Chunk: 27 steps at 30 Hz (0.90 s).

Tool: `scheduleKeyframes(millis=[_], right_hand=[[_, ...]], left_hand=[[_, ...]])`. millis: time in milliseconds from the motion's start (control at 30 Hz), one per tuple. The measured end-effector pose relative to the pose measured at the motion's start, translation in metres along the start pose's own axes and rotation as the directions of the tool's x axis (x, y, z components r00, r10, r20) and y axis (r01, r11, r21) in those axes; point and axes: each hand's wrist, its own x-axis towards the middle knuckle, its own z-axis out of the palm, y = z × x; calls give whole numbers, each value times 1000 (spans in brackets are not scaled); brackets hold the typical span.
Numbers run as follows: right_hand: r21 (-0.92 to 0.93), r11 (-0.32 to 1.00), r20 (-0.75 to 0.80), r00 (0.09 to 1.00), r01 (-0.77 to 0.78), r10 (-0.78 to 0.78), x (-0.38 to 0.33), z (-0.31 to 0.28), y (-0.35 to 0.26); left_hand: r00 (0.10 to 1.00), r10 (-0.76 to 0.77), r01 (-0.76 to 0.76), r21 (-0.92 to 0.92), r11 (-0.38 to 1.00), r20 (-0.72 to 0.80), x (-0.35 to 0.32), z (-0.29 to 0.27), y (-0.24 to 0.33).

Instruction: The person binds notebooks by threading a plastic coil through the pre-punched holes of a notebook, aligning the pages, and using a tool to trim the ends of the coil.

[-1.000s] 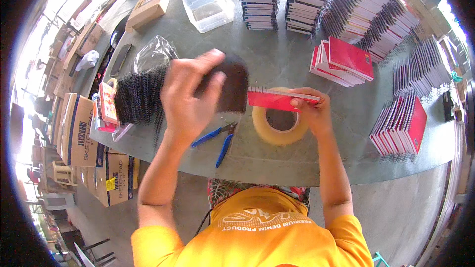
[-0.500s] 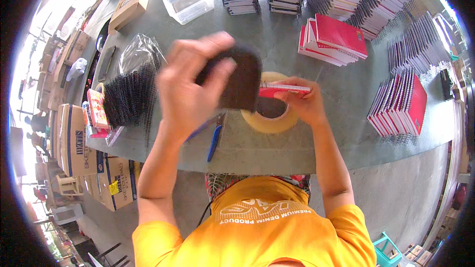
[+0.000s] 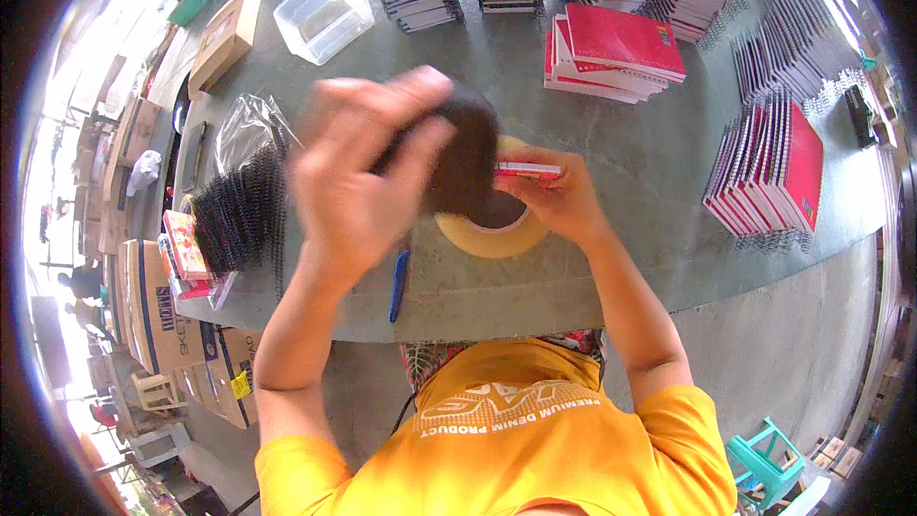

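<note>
Left hand (image 3: 358, 172), centre of frame, blurred, fingers clamped on a dark cover (image 3: 468, 158), lifted as if to be fitted; right hand (image 3: 559, 196), centre right, fingers pinched on a thin red notebook (image 3: 527, 170) held edge-on over a tape roll (image 3: 497, 229); black spiral bindings (image 3: 244, 215), centre left, within reach; blue pliers (image 3: 398, 285) at table (image 3: 592, 96) edge; red notebook stacks (image 3: 611, 48), upper right; clear tub (image 3: 323, 14), upper left.

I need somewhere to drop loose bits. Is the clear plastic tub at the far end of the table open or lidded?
Cannot tell for sure. The tub sits upright with nothing standing out of it, but its clear top could be a lid.
</note>
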Motion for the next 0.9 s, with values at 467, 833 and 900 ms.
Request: scheduleKeyframes(millis=[467,833,900], right_hand=[[-99,993,-1,998,-61,61,-1,-1,1],[244,968,-53,998,50,-39,-2,0,6],[278,957,-60,996,86,-72,0,5,2]], left_hand=[[969,-81,107,-100,989,231,-19,16,12],[749,-654,648,-327,688,109,-64,-22,-79],[653,-749,740,-300,601,110,-103,-29,-130]])
